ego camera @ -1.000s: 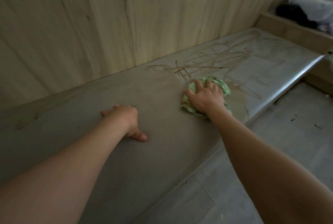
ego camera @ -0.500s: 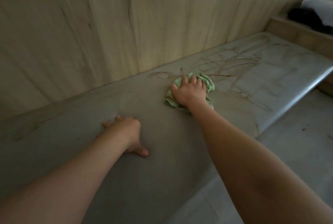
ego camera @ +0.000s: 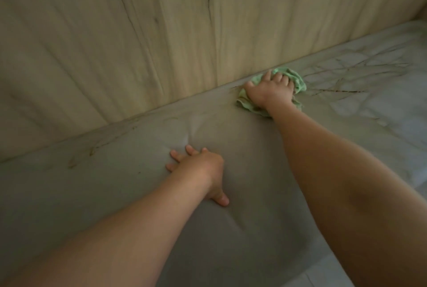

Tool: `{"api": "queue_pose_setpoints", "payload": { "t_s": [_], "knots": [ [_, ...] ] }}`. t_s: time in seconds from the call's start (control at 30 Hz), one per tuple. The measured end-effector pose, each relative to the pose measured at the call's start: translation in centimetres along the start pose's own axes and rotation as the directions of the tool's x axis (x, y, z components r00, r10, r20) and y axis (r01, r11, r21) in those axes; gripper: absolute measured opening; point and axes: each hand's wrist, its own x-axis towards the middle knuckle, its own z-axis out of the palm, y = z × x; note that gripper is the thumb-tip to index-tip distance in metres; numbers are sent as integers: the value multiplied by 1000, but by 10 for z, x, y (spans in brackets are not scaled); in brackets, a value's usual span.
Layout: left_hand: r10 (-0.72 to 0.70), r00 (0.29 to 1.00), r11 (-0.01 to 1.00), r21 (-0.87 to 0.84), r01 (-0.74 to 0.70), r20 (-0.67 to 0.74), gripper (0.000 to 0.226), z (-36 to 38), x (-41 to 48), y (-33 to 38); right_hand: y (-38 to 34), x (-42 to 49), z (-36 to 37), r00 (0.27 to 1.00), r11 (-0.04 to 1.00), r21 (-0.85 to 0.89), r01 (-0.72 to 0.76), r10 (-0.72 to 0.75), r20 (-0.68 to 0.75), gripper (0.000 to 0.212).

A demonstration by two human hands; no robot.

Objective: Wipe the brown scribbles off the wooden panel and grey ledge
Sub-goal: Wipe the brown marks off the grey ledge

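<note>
My right hand [ego camera: 270,91] presses a crumpled green cloth [ego camera: 298,81] flat on the grey ledge [ego camera: 138,194], close to the seam where the ledge meets the wooden panel [ego camera: 161,32]. Brown scribbles [ego camera: 342,83] cross the ledge to the right of the cloth. Fainter brown marks [ego camera: 92,148] lie along the seam at the left. My left hand [ego camera: 201,169] rests on the ledge nearer to me, fingers spread, holding nothing. No scribbles show plainly on the panel.
The ledge's front edge runs along the lower right, with a paler floor [ego camera: 323,275] below it. The wooden panel rises straight up behind the ledge and fills the upper half of the view.
My right hand has slid the cloth away from me and leftward, up to the seam under the panel. The view has shifted left. My left hand stays planted on the ledge.
</note>
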Motion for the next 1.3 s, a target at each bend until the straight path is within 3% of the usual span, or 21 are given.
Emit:
{"api": "queue_pose_setpoints", "payload": {
  "t_s": [0.1, 0.2, 0.3, 0.37, 0.47, 0.57, 0.63, 0.7, 0.8, 0.87, 0.9, 0.97, 1.03, 1.17, 1.3],
  "knots": [
    [-16, 1000, 1000, 21, 16, -7, 150, -3, 0, 0, -41, -18, 6, 978, 978, -25, 208, -207, 28, 90],
    [-27, 999, 1000, 16, 27, -20, 149, -5, 2, -2, -43, -59, 8, 864, 867, -28, 498, -493, 102, 80],
    [-18, 998, 1000, 15, 18, -52, 146, -3, -5, -4, 7, -94, 6, 810, 817, -10, 576, -569, 138, 82],
    [-25, 998, 1000, 16, 26, -60, 145, -1, -11, -5, 61, -91, -3, 876, 882, -2, 471, -467, 124, 78],
    [-39, 994, 999, 21, 41, -103, 144, 1, -17, -7, 158, -75, -25, 989, 991, -36, 131, -128, 72, 71],
    [-62, 990, 997, 38, 67, -127, 141, -1, -16, -5, 215, -88, -38, 989, 989, -15, -148, 148, 29, 71],
    [-94, 989, 992, 78, 103, -113, 141, -6, -9, -1, 204, -108, -34, 985, 985, 9, -170, 170, 15, 71],
    [-149, 986, 977, 143, 158, -69, 148, -7, 4, 5, 180, -143, -25, 995, 995, 15, -102, 102, 17, 72],
    [-106, 990, 967, 221, 123, -90, 166, 2, 46, 11, 155, -216, -6, 1000, 999, 42, 23, -23, -3, 74],
    [-23, 997, 961, 273, 41, -69, 149, -8, 10, 14, 149, -259, 1, 995, 994, 50, 102, -101, -16, 75],
    [26, 998, 948, 317, -10, -48, 125, -16, -19, 18, 152, -269, 3, 994, 993, 46, 113, -112, -19, 75],
    [117, 992, 930, 356, -93, -47, 80, -30, -52, 24, 165, -260, -2, 998, 998, 48, 46, -44, -44, 75],
    [233, 966, 923, 339, -182, -115, 65, -41, -56, 36, 188, -234, -11, 990, 988, 96, -120, 126, -60, 78],
    [366, 848, 930, 172, -323, -383, 84, -45, -41, 79, 224, -185, -22, 917, 912, 164, -376, 391, -74, 89],
    [341, 890, 940, 128, -316, -303, 120, -32, -17, 121, 240, -148, -24, 858, 860, 153, -487, 504, -98, 95]
  ]
}}
